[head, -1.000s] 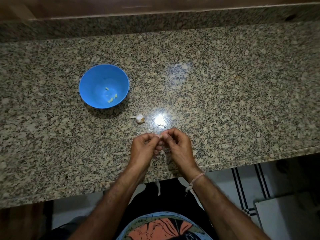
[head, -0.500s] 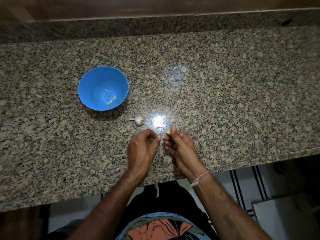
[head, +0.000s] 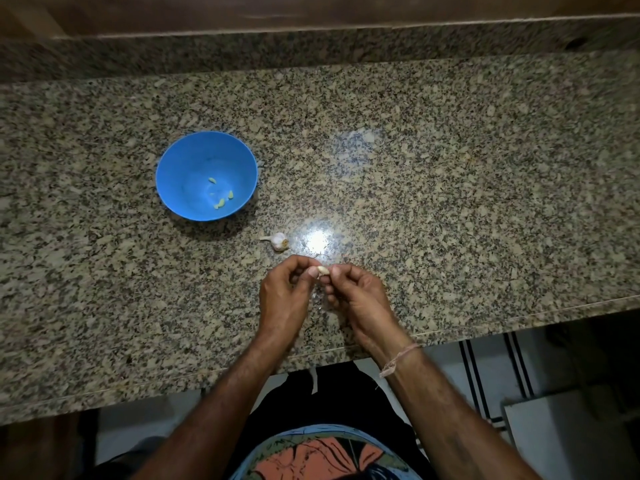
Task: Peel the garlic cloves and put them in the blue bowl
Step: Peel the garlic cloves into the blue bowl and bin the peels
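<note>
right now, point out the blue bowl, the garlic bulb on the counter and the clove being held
blue bowl (head: 183, 174), head view, bare inner wall on its left
garlic bulb (head: 278, 240), head view, middle of its white body
garlic clove (head: 323, 270), head view, its exposed pale middle

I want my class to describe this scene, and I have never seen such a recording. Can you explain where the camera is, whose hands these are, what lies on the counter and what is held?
There is no machine here: a person works with two bare hands. The camera is worn on the person's head and looks down, so the arms reach in from the bottom. The left hand and the right hand meet over a speckled stone counter and together pinch a small garlic clove. Just beyond them lies a small piece of garlic bulb. Farther left stands a blue bowl with a few yellowish peeled cloves in it.
</note>
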`<action>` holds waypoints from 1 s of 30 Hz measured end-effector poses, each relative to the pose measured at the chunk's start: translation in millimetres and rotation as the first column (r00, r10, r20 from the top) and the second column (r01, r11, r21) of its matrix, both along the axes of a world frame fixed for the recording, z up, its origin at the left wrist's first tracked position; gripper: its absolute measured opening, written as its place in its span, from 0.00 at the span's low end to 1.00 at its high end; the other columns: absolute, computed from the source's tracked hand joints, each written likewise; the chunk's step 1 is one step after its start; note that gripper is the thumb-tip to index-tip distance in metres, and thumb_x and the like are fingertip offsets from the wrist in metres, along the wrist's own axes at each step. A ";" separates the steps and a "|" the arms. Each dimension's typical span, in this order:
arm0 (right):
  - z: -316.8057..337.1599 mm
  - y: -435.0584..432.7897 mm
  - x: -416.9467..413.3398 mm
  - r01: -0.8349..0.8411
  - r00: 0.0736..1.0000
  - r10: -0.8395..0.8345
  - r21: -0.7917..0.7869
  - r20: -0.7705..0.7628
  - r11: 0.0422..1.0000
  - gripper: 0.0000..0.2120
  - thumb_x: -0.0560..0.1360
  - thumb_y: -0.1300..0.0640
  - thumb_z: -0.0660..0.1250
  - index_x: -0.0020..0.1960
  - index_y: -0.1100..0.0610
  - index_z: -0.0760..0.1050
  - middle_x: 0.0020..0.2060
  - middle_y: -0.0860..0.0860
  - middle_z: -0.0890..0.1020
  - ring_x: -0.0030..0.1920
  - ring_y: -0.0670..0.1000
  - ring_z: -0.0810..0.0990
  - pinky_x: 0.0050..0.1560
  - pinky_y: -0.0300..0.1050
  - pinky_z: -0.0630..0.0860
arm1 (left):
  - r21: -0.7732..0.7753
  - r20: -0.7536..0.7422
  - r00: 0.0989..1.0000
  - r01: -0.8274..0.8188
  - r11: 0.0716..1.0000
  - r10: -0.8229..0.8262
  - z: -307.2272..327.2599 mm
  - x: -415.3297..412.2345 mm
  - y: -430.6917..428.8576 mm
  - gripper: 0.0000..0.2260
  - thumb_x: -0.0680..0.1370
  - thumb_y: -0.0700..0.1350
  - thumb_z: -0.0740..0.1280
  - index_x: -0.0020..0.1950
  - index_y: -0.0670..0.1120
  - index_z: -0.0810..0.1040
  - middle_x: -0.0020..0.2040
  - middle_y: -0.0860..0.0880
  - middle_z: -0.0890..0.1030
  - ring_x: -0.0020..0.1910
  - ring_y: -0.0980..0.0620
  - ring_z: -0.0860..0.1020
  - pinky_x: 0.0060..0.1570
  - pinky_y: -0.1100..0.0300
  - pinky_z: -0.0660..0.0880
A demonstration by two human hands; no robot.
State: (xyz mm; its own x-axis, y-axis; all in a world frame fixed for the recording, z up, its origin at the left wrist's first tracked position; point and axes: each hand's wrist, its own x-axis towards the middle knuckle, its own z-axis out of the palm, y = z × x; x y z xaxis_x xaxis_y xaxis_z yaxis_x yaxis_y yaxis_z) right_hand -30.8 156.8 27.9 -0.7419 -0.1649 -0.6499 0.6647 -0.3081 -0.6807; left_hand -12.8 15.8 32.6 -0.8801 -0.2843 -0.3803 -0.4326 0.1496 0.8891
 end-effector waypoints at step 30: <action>1.3 -3.8 3.2 0.029 0.750 0.367 0.583 -0.550 0.812 0.05 0.78 0.59 0.76 0.52 0.58 0.82 0.43 0.46 0.85 0.45 0.47 0.86 0.47 0.42 0.84 | -0.300 -0.003 1.000 0.027 0.953 -0.029 5.8 4.5 5.1 0.04 0.83 0.50 0.68 0.52 0.51 0.82 0.42 0.57 0.83 0.43 0.62 0.79 0.38 0.64 0.70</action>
State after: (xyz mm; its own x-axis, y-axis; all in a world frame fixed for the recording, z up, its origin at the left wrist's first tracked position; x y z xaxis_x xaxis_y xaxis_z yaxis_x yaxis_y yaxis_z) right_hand -27.6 153.1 29.1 -0.9907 -0.1119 -0.0774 0.0402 0.3026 -0.9523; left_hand -8.4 20.9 38.4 -0.8916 -0.3599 -0.2748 -0.4182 0.4220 0.8044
